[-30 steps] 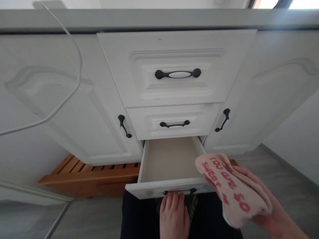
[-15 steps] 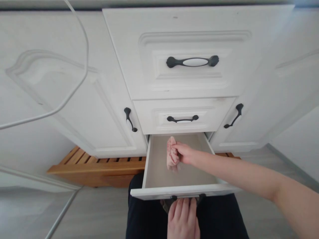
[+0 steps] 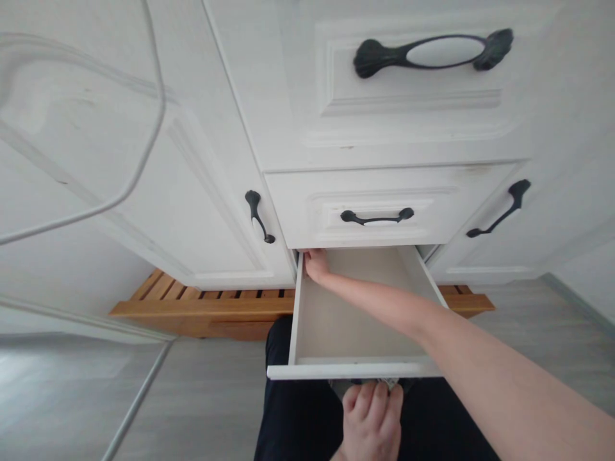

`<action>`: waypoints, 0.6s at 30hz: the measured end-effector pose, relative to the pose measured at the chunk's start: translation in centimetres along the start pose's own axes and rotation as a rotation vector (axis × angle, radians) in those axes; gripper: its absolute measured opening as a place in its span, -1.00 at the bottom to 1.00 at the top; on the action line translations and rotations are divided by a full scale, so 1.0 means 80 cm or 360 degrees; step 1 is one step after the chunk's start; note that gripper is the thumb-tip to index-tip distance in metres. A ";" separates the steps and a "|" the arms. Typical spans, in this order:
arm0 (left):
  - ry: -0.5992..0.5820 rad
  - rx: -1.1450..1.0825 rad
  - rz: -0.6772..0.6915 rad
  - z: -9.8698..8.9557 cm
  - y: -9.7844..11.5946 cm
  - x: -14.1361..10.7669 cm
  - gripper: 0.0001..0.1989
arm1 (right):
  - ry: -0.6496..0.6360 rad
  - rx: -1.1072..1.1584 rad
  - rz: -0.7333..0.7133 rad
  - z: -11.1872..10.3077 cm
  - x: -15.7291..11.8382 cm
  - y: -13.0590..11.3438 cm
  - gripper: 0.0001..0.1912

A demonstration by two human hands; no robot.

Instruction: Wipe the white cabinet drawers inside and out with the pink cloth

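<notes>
A shallow white drawer [image 3: 355, 371] stands pulled out over my lap. At its front, my left hand [image 3: 372, 416] has its fingers curled up behind the lower edge of the drawer front, where the pull handle was seen earlier; the handle itself is now hidden. My right hand [image 3: 316, 264] is deep inside, at the back left corner against the side wall. Its fingertips are mostly hidden under the drawer above. The crumpled pink cloth seen earlier in that hand cannot be made out now. The pale drawer floor shows around my forearm.
Above is a closed drawer with a black handle [image 3: 377, 218], and a bigger one with a larger handle [image 3: 432, 54]. Cabinet doors flank them. A slatted wooden bench [image 3: 206, 310] sits low behind the drawer. A white cable [image 3: 154, 128] hangs at the left.
My right hand has moved from the drawer's middle to its back left corner, and the pink cloth has gone out of sight. The view has come closer. My left hand stays at the drawer front.
</notes>
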State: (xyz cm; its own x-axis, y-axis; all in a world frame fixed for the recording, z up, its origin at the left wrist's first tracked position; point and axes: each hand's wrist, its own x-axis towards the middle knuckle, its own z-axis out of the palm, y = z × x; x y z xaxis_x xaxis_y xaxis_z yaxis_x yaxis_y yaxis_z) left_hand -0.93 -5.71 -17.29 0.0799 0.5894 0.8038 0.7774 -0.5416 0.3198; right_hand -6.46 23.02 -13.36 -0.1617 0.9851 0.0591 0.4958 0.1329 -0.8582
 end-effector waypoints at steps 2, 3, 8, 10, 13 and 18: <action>0.0030 -0.0018 -0.0018 0.005 -0.001 -0.005 -0.74 | -0.0069 0.0023 0.0011 0.000 -0.027 0.008 -0.56; 0.0044 -0.0024 -0.0019 0.008 -0.002 -0.008 -0.75 | -0.0137 0.0049 0.0011 -0.002 -0.045 0.011 -0.52; 0.0009 -0.0038 0.0050 0.015 -0.009 -0.027 -0.73 | -0.0693 0.0167 -0.0104 -0.019 -0.141 0.020 -0.55; -0.0047 -0.0049 0.0079 0.014 -0.013 -0.033 -0.70 | -0.1101 0.0162 -0.0306 -0.033 -0.163 0.019 -0.58; -0.0127 -0.0040 0.0130 0.008 -0.015 -0.033 -0.69 | -0.1656 0.0036 -0.0644 -0.062 -0.162 0.013 -0.56; -0.0095 -0.0027 0.0048 0.002 -0.007 -0.019 -0.71 | -0.1338 -0.0565 -0.1036 -0.097 -0.100 0.004 -0.78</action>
State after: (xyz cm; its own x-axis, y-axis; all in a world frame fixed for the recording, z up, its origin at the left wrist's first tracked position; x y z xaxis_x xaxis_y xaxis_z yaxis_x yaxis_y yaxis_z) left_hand -1.38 -6.14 -18.77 0.1408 0.6070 0.7821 0.7632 -0.5697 0.3047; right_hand 1.61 16.06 -10.17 -0.9371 0.3473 -0.0346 0.3002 0.7515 -0.5875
